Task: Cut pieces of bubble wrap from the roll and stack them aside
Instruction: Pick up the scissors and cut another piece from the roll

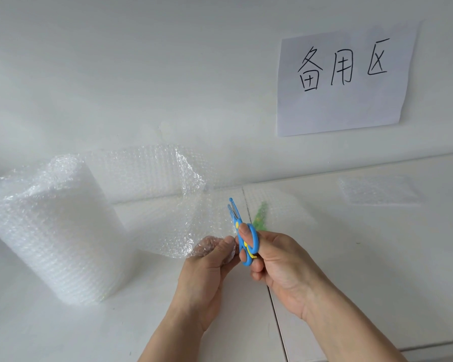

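Closest to me, my right hand (pixel 277 262) has its grip closed through the loops of the little blue scissors (pixel 242 232), thumb through the upper loop and fingers curled around the lower one. The scissors' long axis runs up and slightly left, tips pointing away from me toward the wall, blades only a crack apart (there's a yellow pivot dot and yellow trim on the handle).

Right beside it, my left hand (pixel 211 259) pinches the near corner of the loose bubble wrap sheet (pixel 173 220), thumb on top and fingers curled underneath, so that grip is closed on the wrap. The sheet runs back and left from my fingers to the bubble wrap roll (pixel 50 231), which stands upright on the white desk (pixel 364 257) at the left, its axis vertical.

Past the scissors a cut piece (pixel 275 207) lies flat on the desk with something green (pixel 260 215) showing through it; can't tell what that is. Farther right, another cut piece (pixel 379 190) lies flat near the wall. Above it a paper sign (pixel 345 79) with handwritten characters is stuck on the wall.
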### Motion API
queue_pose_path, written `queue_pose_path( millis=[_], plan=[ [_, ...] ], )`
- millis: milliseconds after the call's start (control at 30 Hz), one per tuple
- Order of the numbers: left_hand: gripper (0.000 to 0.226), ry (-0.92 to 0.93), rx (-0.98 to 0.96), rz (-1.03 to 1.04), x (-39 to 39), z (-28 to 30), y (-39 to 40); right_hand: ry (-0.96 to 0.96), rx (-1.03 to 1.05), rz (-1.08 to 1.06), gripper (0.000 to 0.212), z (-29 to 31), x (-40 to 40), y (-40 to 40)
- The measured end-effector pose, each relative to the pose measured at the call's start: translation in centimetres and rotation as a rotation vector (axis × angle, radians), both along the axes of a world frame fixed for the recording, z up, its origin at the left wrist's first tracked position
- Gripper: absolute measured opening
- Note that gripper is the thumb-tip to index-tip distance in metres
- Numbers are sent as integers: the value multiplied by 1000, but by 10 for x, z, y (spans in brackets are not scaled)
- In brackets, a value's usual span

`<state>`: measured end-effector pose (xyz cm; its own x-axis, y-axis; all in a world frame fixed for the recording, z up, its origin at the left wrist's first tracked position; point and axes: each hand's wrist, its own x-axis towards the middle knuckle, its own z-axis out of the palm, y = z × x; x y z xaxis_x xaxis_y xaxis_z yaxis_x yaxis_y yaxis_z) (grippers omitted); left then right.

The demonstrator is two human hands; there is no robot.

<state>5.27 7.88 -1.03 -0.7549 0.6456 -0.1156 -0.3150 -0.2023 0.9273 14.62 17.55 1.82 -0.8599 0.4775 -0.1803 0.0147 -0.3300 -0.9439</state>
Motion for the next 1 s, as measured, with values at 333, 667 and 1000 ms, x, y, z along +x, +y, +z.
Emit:
queue_pose_path(
  millis=[333,667,1000],
  plan=[
    [14,11,-9,38,6,1,1,1,-20,-32,48,0,-7,3],
    [18,53,-57,38,6,-5,-1,-25,-25,-33,42,3,-11,11],
    [24,99,-95,32,6,-9,-1,-58,-20,0,48,8,-11,24]
  ],
)
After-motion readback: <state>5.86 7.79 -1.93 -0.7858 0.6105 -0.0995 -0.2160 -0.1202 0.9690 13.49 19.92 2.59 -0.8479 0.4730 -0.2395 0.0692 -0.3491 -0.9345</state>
